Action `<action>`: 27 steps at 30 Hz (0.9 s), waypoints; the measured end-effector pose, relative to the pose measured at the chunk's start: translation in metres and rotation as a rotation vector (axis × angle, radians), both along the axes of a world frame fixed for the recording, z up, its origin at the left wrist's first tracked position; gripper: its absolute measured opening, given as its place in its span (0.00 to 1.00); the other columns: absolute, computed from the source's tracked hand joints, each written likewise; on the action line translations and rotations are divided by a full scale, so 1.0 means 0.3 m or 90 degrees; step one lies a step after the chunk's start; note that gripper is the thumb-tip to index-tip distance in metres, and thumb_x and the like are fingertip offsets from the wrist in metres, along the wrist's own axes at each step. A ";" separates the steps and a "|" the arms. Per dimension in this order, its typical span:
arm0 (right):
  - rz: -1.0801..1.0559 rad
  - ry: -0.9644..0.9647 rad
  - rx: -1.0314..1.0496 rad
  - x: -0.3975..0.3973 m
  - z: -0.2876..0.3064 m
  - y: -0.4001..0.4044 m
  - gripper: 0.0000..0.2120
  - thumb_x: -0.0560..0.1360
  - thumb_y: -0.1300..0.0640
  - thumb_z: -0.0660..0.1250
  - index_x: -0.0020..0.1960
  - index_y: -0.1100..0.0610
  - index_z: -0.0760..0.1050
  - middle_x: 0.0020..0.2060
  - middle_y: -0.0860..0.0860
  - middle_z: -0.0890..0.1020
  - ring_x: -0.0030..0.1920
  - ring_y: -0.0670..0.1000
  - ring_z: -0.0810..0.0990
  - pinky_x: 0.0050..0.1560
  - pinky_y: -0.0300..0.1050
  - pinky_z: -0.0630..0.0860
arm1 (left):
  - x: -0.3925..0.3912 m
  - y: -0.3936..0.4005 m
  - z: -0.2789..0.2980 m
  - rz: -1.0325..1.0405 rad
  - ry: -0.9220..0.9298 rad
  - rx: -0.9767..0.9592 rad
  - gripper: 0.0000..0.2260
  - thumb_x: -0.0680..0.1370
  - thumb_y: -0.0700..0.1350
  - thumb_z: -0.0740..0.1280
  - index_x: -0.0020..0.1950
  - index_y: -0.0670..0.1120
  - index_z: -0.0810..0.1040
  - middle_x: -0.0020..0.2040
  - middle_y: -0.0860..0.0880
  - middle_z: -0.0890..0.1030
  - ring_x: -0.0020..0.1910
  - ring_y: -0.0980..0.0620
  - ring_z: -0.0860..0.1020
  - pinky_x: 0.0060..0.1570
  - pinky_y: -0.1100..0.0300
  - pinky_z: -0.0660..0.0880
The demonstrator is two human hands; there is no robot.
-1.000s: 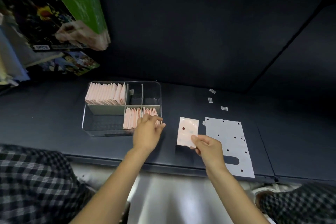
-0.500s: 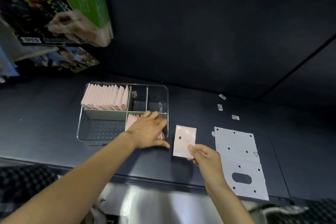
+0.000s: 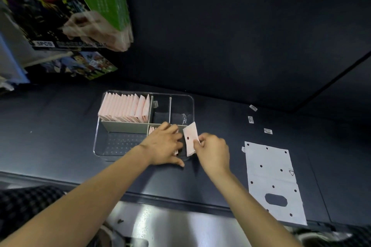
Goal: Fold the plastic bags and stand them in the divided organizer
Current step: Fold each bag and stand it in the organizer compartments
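Observation:
A clear divided organizer [image 3: 112, 146] sits on the dark table. Its back left compartment holds a row of several folded pink bags [image 3: 124, 109] standing upright. My left hand [image 3: 163, 144] lies with spread fingers over the front right compartment, pressing the folded bags there to the left; most of them are hidden under it. My right hand [image 3: 213, 151] pinches a folded pink bag [image 3: 190, 137], held upright at the organizer's right end, just right of my left hand. An unfolded white plastic bag [image 3: 271, 174] with punched holes lies flat to the right.
Three small labels [image 3: 251, 119] lie on the table behind the flat bag. Printed boxes and packets [image 3: 76, 26] hang or stand at the upper left. The table's front edge [image 3: 180, 201] runs just below my wrists. The organizer's front left and back right compartments hold no bags.
My right hand has lifted the folded bag off the table and carried it left to the organizer's right end. My left hand stays over the front right compartment.

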State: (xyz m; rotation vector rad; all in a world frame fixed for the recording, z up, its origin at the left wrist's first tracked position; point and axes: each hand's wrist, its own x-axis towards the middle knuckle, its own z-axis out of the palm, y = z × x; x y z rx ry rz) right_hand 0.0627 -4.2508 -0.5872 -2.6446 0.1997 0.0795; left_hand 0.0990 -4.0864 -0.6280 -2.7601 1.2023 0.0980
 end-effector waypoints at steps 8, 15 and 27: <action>0.053 0.032 -0.124 0.025 -0.057 0.081 0.09 0.76 0.55 0.60 0.48 0.57 0.78 0.46 0.58 0.82 0.49 0.63 0.79 0.38 0.46 0.68 | -0.019 0.008 0.009 0.008 0.021 -0.034 0.31 0.73 0.71 0.54 0.59 0.48 0.76 0.59 0.52 0.75 0.61 0.49 0.66 0.60 0.54 0.60; 0.127 0.085 -0.140 -0.002 -0.115 0.084 0.11 0.79 0.54 0.59 0.50 0.58 0.77 0.48 0.59 0.81 0.49 0.63 0.79 0.39 0.46 0.67 | -0.029 0.047 0.058 0.017 -0.037 -0.276 0.20 0.70 0.60 0.71 0.50 0.44 0.80 0.50 0.49 0.81 0.48 0.48 0.80 0.42 0.58 0.77; 0.171 -0.010 -0.041 -0.265 -0.159 -0.447 0.18 0.75 0.49 0.67 0.64 0.52 0.75 0.62 0.46 0.76 0.62 0.49 0.73 0.63 0.38 0.65 | -0.095 -0.019 0.058 0.036 -0.037 -0.231 0.26 0.73 0.65 0.56 0.56 0.49 0.81 0.57 0.51 0.80 0.58 0.48 0.77 0.56 0.54 0.73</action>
